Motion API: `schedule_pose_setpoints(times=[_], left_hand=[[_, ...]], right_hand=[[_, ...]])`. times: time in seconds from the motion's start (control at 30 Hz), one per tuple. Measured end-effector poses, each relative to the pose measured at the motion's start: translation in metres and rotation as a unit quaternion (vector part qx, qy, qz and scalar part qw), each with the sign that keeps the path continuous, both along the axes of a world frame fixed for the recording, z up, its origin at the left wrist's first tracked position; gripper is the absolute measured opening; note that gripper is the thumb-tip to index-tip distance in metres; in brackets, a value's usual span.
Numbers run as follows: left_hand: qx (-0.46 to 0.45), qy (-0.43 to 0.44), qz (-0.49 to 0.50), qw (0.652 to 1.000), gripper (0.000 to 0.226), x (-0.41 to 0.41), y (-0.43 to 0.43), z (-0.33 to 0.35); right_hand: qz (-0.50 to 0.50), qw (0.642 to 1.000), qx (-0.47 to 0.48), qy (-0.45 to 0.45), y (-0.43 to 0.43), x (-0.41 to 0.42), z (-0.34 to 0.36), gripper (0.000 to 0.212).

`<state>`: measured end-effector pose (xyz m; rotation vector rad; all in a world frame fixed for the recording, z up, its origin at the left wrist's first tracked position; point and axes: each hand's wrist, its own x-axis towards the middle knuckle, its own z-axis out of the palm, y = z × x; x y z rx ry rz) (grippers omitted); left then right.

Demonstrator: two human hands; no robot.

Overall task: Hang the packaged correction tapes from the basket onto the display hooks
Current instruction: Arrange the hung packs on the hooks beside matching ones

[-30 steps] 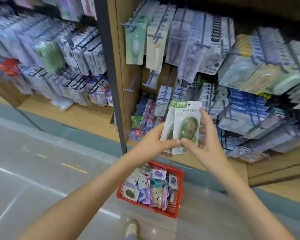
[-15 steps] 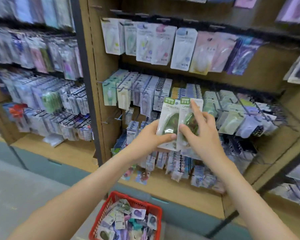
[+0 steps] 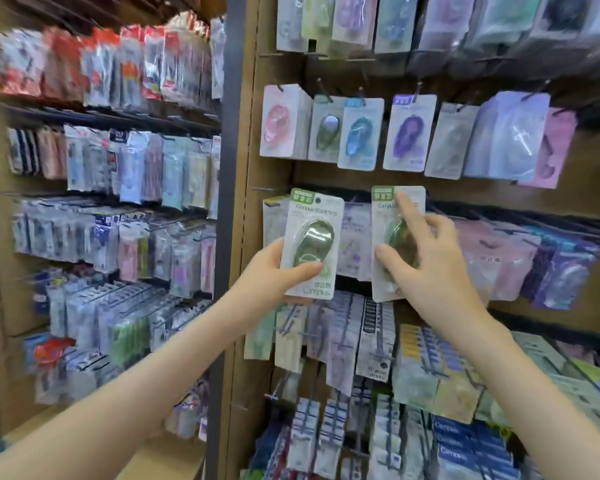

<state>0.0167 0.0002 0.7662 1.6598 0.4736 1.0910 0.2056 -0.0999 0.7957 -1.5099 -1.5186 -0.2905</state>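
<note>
The fingers of the left hand grip the lower part of one green correction tape pack, thumb across its front, holding it upright. The right hand pinches a second green pack just beside it, forefinger stretched up the card. Both packs are raised before the hanging packs on the display hooks.

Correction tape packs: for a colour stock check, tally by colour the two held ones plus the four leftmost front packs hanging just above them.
Green: 3, left green pack in left hand, right green pack in right hand, hanging green pack
Pink pack: 1
Blue pack: 1
Purple pack: 1
Total: 6
</note>
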Motion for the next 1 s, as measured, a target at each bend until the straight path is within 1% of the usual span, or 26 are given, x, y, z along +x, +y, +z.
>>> schedule_pose_setpoints(times=[0.2, 0.3, 0.4, 0.5, 0.6, 0.67, 0.73, 0.87, 1.0], left_hand=[[0.041, -0.067, 0.006, 0.997, 0.029, -0.028, 0.109, 0.058], [0.064, -0.085, 0.006, 0.994, 0.034, -0.034, 0.146, 0.078], [0.067, -0.118, 0.000, 0.991, 0.032, -0.037, 0.170, 0.088], [0.053, -0.134, -0.014, 0.989, 0.028, -0.037, 0.184, 0.088], [0.051, -0.140, -0.013, 0.989, 0.026, -0.038, 0.194, 0.087], [0.053, -0.138, -0.012, 0.989, 0.026, -0.038, 0.199, 0.088], [0.064, -0.131, -0.013, 0.989, 0.027, -0.037, 0.201, 0.090], [0.079, -0.136, -0.022, 0.987, 0.026, -0.027, 0.204, 0.099], [0.094, -0.134, -0.025, 0.986, 0.026, -0.018, 0.207, 0.101]], right_hand=[[-0.047, 0.995, 0.068, -0.054, 0.116, -0.032, 0.081, 0.065], [-0.086, 0.992, 0.070, -0.064, 0.165, -0.039, 0.116, 0.064], [-0.128, 0.986, 0.084, -0.063, 0.207, -0.040, 0.144, 0.064], [-0.147, 0.983, 0.096, -0.057, 0.232, -0.037, 0.159, 0.064], [-0.172, 0.974, 0.123, -0.086, 0.246, -0.039, 0.160, 0.064], [-0.189, 0.970, 0.130, -0.080, 0.250, -0.038, 0.158, 0.065], [-0.200, 0.971, 0.111, -0.064, 0.253, -0.033, 0.159, 0.067], [-0.221, 0.972, 0.036, -0.069, 0.268, -0.023, 0.166, 0.073], [-0.264, 0.962, -0.016, -0.064, 0.291, -0.020, 0.174, 0.077]])
